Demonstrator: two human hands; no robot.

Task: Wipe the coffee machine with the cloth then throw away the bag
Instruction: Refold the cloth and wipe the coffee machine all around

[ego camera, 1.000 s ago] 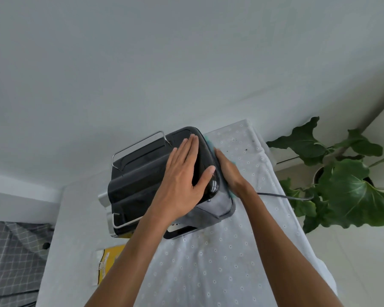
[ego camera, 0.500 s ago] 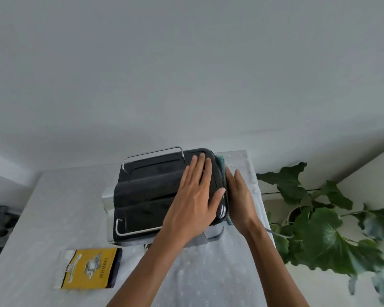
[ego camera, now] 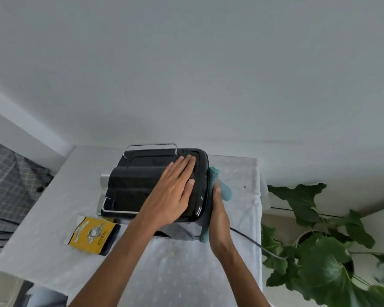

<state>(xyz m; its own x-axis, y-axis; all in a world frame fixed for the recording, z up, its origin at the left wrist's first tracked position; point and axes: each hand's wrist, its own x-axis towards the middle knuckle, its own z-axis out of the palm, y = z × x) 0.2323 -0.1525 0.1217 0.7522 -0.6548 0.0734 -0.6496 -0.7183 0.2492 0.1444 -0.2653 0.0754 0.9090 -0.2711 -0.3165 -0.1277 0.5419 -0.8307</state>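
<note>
The black coffee machine (ego camera: 138, 185) with a chrome rail stands on a table covered in a white dotted cloth (ego camera: 186, 273). My left hand (ego camera: 175, 193) lies flat on its top, fingers together, holding nothing. My right hand (ego camera: 218, 220) presses a teal cloth (ego camera: 213, 176) against the machine's right side; the cloth shows above and below the palm. A yellow and black bag (ego camera: 91, 234) lies flat on the table just left of the machine's front.
A dark power cable (ego camera: 253, 242) runs from the machine off the table's right edge. A large leafy potted plant (ego camera: 319, 262) stands right of the table. A white wall rises behind. Grey checked fabric (ego camera: 7, 185) lies at far left.
The view has swung so the machine sits squarer. My right hand with the teal cloth has slid down the machine's right side. My left hand stays on the top.
</note>
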